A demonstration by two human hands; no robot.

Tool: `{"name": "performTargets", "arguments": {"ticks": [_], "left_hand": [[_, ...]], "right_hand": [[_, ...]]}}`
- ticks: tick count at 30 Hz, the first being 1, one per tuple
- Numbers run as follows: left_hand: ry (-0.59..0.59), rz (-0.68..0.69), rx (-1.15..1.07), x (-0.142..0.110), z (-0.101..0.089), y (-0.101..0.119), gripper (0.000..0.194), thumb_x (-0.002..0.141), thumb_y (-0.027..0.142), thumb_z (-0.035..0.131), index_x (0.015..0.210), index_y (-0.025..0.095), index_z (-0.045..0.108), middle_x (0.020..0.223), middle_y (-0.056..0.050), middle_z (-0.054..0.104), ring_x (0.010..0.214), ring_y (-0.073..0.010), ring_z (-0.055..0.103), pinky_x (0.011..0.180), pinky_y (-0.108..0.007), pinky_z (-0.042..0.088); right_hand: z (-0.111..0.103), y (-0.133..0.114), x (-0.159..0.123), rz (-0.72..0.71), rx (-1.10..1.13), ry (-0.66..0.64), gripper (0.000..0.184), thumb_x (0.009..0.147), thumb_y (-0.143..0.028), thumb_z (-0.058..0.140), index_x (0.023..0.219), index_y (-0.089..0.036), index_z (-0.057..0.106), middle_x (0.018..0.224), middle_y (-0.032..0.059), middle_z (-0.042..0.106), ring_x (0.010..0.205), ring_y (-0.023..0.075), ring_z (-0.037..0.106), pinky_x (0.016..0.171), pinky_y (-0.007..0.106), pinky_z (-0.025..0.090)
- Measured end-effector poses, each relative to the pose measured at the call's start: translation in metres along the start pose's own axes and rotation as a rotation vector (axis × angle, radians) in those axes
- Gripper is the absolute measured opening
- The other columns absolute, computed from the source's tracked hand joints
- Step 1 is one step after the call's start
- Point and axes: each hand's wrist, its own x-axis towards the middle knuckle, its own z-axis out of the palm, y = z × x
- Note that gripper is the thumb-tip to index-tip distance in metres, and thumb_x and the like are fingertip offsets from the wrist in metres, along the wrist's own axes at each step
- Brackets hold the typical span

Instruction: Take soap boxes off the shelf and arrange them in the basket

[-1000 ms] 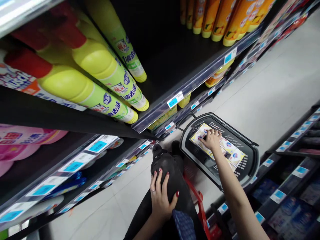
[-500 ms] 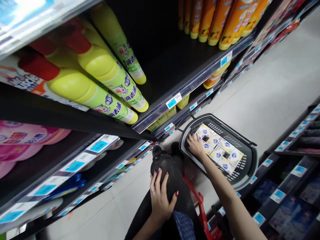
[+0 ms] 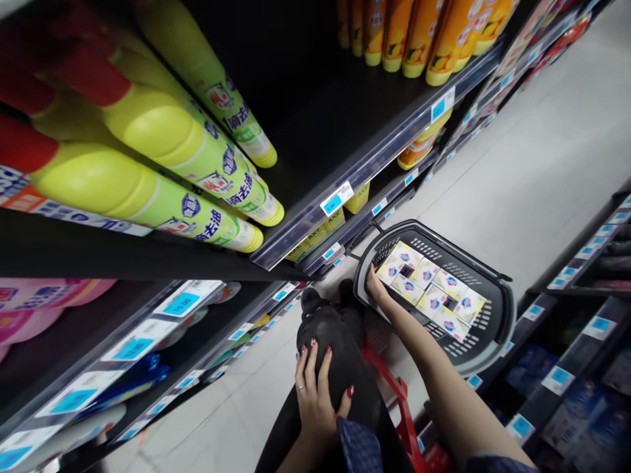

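Note:
My left hand (image 3: pixel 318 401) lies flat on my dark-trousered knee (image 3: pixel 330 335), fingers spread and holding nothing. My right hand (image 3: pixel 377 287) is at the near left side of a black shopping basket (image 3: pixel 493 309) with a grey rim. Its fingers are mostly hidden, so whether they grip the basket does not show. Inside the basket, several white and yellow boxes (image 3: pixel 409 287), which look like soap boxes, lie flat in two square rings side by side. Each ring has a small dark gap in its middle. The boxes are just right of my right hand, apart from it.
Shelves with yellow-green bottles (image 3: pixel 182 157) and orange bottles (image 3: pixel 419 39) rise on the left and ahead. Price tags (image 3: pixel 336 199) line their edges. More shelving (image 3: pixel 586 341) stands at right. A red plastic handle (image 3: pixel 399 401) is beside my leg. Pale floor (image 3: pixel 537 144) runs between.
My right hand has drawn back from the boxes to the basket's near left side. My left hand stays on the knee. The view has shifted slightly.

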Motion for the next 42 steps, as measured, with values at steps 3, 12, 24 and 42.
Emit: {"name": "performTargets", "arguments": {"ticks": [3, 12, 24, 42], "left_hand": [[-0.001, 0.011, 0.009, 0.001, -0.001, 0.0, 0.058, 0.09, 0.036, 0.054, 0.14, 0.01, 0.042, 0.149, -0.022, 0.037, 0.141, -0.0382, 0.029, 0.111, -0.055, 0.032], [-0.02, -0.002, 0.0, 0.0, -0.002, 0.0, 0.061, 0.09, 0.037, 0.052, 0.144, 0.013, 0.037, 0.149, -0.022, 0.037, 0.141, -0.0391, 0.029, 0.109, -0.057, 0.034], [0.005, 0.001, -0.008, -0.001, 0.0, -0.001, 0.058, 0.091, 0.038, 0.051, 0.141, 0.011, 0.042, 0.151, -0.02, 0.035, 0.143, -0.0368, 0.028, 0.112, -0.055, 0.031], [-0.038, 0.015, -0.014, -0.002, -0.002, -0.005, 0.066, 0.09, 0.035, 0.055, 0.148, 0.015, 0.032, 0.153, -0.02, 0.033, 0.142, -0.037, 0.028, 0.111, -0.056, 0.032]], "right_hand": [[-0.005, -0.002, -0.001, -0.049, -0.259, -0.096, 0.049, 0.079, -0.002, 0.03, 0.117, 0.003, 0.061, 0.12, 0.0222, 0.063, 0.127, 0.0234, 0.055, 0.111, 0.055, 0.027], [-0.011, -0.003, -0.003, -0.163, -0.763, -0.211, 0.05, 0.078, -0.006, 0.035, 0.121, 0.0, 0.059, 0.123, 0.0215, 0.064, 0.124, 0.0246, 0.056, 0.107, 0.061, 0.031], [0.007, 0.003, -0.005, -0.293, -1.287, -0.155, 0.045, 0.082, -0.019, 0.041, 0.119, -0.008, 0.064, 0.118, 0.0153, 0.066, 0.117, 0.0216, 0.058, 0.099, 0.059, 0.04], [-0.032, 0.022, -0.063, 0.36, -0.172, 0.325, 0.052, 0.092, -0.031, 0.045, 0.131, 0.002, 0.049, 0.133, 0.0295, 0.049, 0.122, 0.0359, 0.046, 0.109, 0.051, 0.03]]}}
